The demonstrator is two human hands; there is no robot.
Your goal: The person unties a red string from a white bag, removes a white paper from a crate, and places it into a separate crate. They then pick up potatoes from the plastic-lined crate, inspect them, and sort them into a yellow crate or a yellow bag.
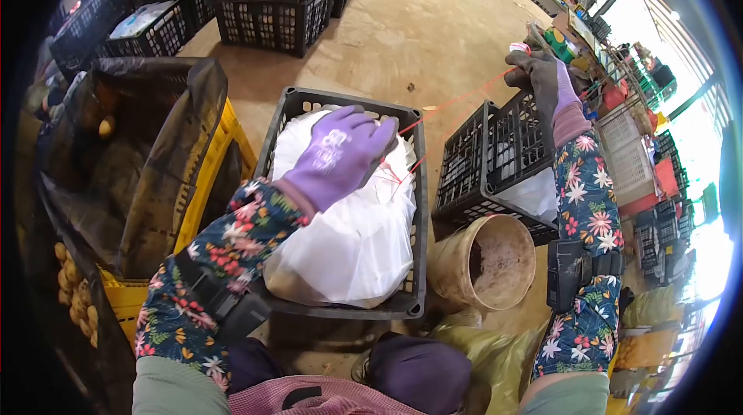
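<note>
A black plastic crate (422, 260) stands in front of me, its contents covered by a white sheet (348, 249). My left hand (337, 153), in a purple glove, lies on the sheet near the crate's far side, its fingertips at a thin red string (457, 98). The string stretches from there to my right hand (534, 71), which is raised at the upper right with the gloved fingers closed around its end. A loop of the string lies on the sheet beside my left hand. Whether my left fingers pinch the string is hard to make out.
A dark-lined yellow crate (203, 175) stands at the left. To the right are a dirty bucket (503, 260) and empty-looking black crates (495, 152). Stacked full crates (267, 20) stand beyond. A yellowish plastic sheet (495, 361) lies near my knees.
</note>
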